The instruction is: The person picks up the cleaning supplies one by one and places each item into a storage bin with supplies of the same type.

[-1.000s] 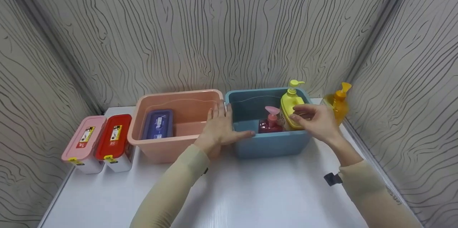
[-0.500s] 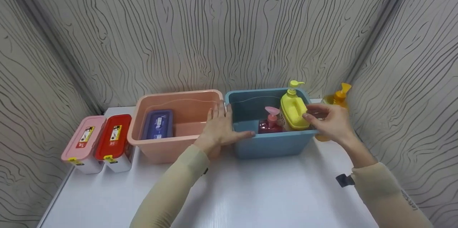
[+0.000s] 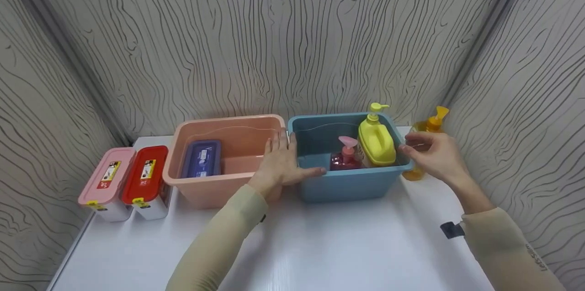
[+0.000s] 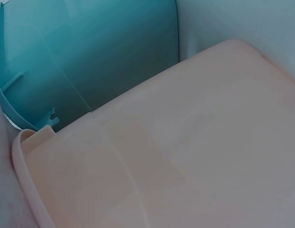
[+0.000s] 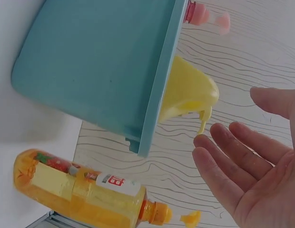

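Observation:
My left hand (image 3: 283, 163) is spread over the adjoining rims of the pink bin (image 3: 205, 190) and the blue bin (image 3: 347, 186), its fingers straight. Over the blue bin's right rim is my right hand (image 3: 436, 156), with loosely bent fingers and nothing held in the right wrist view. A yellow pump jug (image 3: 377, 142) stands in the blue bin beside a small dark-red pump bottle (image 3: 345, 161) with a pink top. Just outside that bin, an orange pump bottle (image 5: 81, 187) stands near my right hand, which partly covers it in the head view.
A purple-lidded box (image 3: 201, 158) sits in the left part of the pink bin. Further left, a red-lidded container (image 3: 145, 177) and a pink-lidded container (image 3: 107, 177) stand side by side on the white table (image 3: 338, 245). Patterned panels (image 3: 274, 39) enclose the back and sides.
My right hand has drawn away from the yellow jug to the right, toward the orange bottle. The left hand and the jug stay where they were.

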A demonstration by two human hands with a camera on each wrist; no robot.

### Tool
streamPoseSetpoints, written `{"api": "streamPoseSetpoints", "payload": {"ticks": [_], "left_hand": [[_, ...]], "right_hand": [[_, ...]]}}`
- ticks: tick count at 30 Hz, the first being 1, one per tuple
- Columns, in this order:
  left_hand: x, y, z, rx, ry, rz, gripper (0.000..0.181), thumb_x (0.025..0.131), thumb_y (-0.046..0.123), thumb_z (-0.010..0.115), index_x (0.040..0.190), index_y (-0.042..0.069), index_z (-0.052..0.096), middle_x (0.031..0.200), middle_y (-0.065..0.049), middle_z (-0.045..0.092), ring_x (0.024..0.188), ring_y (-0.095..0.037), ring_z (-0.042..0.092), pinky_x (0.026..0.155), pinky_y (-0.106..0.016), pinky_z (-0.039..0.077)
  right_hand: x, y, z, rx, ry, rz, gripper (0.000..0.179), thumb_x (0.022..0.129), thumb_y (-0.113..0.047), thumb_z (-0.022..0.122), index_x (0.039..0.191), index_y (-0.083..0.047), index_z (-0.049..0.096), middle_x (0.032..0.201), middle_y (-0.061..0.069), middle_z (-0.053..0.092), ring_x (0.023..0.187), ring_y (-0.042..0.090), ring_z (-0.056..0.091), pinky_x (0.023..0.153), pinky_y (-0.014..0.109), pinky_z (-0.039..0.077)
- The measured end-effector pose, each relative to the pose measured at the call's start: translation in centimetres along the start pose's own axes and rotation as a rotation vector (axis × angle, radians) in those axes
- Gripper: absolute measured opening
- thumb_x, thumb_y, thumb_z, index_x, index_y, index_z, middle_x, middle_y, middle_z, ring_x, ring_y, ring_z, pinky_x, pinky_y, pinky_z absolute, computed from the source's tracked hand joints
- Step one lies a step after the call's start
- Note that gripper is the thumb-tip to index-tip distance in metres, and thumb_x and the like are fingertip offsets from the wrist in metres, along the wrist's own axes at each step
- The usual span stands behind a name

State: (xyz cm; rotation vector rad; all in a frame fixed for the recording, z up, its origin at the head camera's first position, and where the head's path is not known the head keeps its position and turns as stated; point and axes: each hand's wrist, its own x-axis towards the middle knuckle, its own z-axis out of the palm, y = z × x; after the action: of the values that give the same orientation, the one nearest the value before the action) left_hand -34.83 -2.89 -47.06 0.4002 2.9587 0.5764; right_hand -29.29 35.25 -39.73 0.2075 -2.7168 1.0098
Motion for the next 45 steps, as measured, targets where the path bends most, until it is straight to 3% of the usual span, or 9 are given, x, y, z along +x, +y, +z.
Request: {"api": "streamPoseSetpoints", "payload": {"ticks": [10, 16, 24, 27, 28, 32, 36, 42, 45], "left_hand": [[-0.1, 0.2, 0.0, -0.008, 0.004, 0.000, 0.146, 0.081, 0.102, 0.059, 0.182, 0.009, 0.006, 0.191, -0.017, -0.008, 0.180, -0.039, -0.005, 0.147, -0.057, 0.000], [0.0, 0.2, 0.1, -0.016, -0.001, -0.007, 0.147, 0.080, 0.102, 0.059, 0.182, 0.011, 0.005, 0.192, -0.015, -0.010, 0.180, -0.037, -0.006, 0.147, -0.057, 0.000], [2.3, -1.4, 2.4, -0.046, 0.021, 0.004, 0.161, 0.068, 0.115, 0.049, 0.182, 0.013, -0.002, 0.190, -0.012, -0.019, 0.179, -0.035, -0.018, 0.145, -0.060, -0.008], [2.1, -1.1, 2.1, -0.044, 0.021, 0.003, 0.158, 0.071, 0.112, 0.053, 0.182, 0.014, -0.001, 0.190, -0.012, -0.017, 0.179, -0.036, -0.015, 0.145, -0.061, -0.006], [1.4, -0.5, 1.1, -0.022, 0.003, -0.008, 0.155, 0.074, 0.110, 0.055, 0.182, 0.013, 0.002, 0.191, -0.012, -0.015, 0.180, -0.035, -0.011, 0.147, -0.058, -0.002], [0.2, 0.3, 0.1, -0.012, 0.009, -0.002, 0.144, 0.082, 0.100, 0.060, 0.182, 0.010, 0.007, 0.192, -0.015, -0.007, 0.180, -0.037, -0.005, 0.147, -0.058, 0.001], [-0.1, 0.4, 0.0, -0.010, 0.016, 0.006, 0.144, 0.082, 0.100, 0.059, 0.182, 0.010, 0.008, 0.192, -0.016, -0.006, 0.180, -0.038, -0.004, 0.147, -0.058, 0.001], [0.1, 0.2, 0.1, -0.014, 0.011, 0.004, 0.146, 0.081, 0.101, 0.060, 0.182, 0.010, 0.007, 0.192, -0.015, -0.008, 0.180, -0.038, -0.006, 0.147, -0.057, 0.000], [0.0, 0.1, 0.1, -0.017, 0.014, 0.001, 0.146, 0.080, 0.102, 0.060, 0.182, 0.010, 0.007, 0.192, -0.016, -0.008, 0.180, -0.038, -0.006, 0.147, -0.057, 0.000]], "right_hand": [[0.0, 1.1, -1.0, -0.090, 0.038, 0.035, 0.046, 0.107, -0.029, 0.076, 0.137, 0.006, 0.074, 0.127, 0.030, 0.080, 0.109, 0.047, 0.079, 0.075, 0.009, 0.052], [0.1, 1.9, -1.6, -0.159, 0.051, 0.060, 0.053, 0.107, -0.035, 0.076, 0.139, 0.007, 0.072, 0.127, 0.032, 0.079, 0.111, 0.050, 0.079, 0.077, 0.021, 0.054], [0.5, 2.9, -2.8, -0.217, 0.044, 0.095, 0.054, 0.106, -0.036, 0.074, 0.139, 0.006, 0.072, 0.128, 0.032, 0.079, 0.111, 0.052, 0.079, 0.073, 0.024, 0.054], [0.6, 3.1, -3.1, -0.230, 0.049, 0.109, 0.054, 0.106, -0.038, 0.075, 0.138, 0.006, 0.072, 0.126, 0.032, 0.080, 0.108, 0.051, 0.080, 0.068, 0.023, 0.054], [0.6, 3.3, -3.2, -0.232, 0.050, 0.113, 0.054, 0.106, -0.038, 0.074, 0.138, 0.006, 0.073, 0.126, 0.032, 0.080, 0.108, 0.051, 0.080, 0.067, 0.023, 0.054], [0.8, 4.1, -3.8, -0.215, 0.043, 0.140, 0.056, 0.108, -0.039, 0.072, 0.141, 0.007, 0.070, 0.129, 0.035, 0.077, 0.108, 0.052, 0.078, 0.063, 0.022, 0.055], [0.9, 4.9, -4.3, -0.233, 0.064, 0.135, 0.055, 0.108, -0.039, 0.071, 0.139, 0.007, 0.071, 0.129, 0.037, 0.077, 0.108, 0.053, 0.077, 0.061, 0.021, 0.054], [1.3, 5.8, -4.8, -0.263, 0.076, 0.164, 0.058, 0.109, -0.044, 0.071, 0.141, 0.005, 0.070, 0.133, 0.035, 0.075, 0.113, 0.052, 0.074, 0.069, 0.021, 0.051], [1.5, 5.9, -4.8, -0.254, 0.071, 0.193, 0.060, 0.110, -0.044, 0.069, 0.145, 0.005, 0.067, 0.139, 0.036, 0.071, 0.119, 0.052, 0.071, 0.077, 0.029, 0.056]]}}
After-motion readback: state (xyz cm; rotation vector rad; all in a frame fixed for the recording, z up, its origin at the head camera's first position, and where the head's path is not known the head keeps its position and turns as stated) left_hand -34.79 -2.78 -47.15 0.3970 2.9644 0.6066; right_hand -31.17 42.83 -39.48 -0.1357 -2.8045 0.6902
